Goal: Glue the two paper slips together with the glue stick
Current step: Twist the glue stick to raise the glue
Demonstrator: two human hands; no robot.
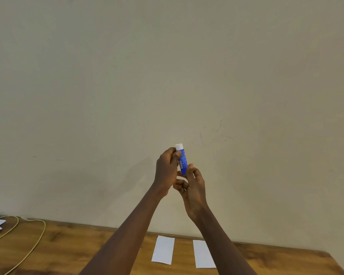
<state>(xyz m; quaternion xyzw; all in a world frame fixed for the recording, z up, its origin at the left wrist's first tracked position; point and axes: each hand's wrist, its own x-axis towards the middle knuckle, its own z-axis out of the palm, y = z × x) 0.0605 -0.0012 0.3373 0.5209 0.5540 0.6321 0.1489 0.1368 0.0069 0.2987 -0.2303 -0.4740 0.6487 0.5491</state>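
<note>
Lying flat on the wooden table (68, 253), side by side but apart: two paper slips (163, 250). Higher up, against the wall (167, 66): left hand (167, 171) clamped round the upright glue stick (182, 161), right hand (194, 187) pinching its bottom end, fingers loosely curled.

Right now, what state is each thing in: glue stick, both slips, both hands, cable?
Glue stick: held upright in the air, white cap on.
Left hand: gripping the stick's upper part.
Right hand: fingertips at its lower end.
Left slip: flat on table, untouched.
Right slip: flat, apart from the other.
Cable: lying loose.

glue stick (182, 162) label unreadable, base hidden
</note>
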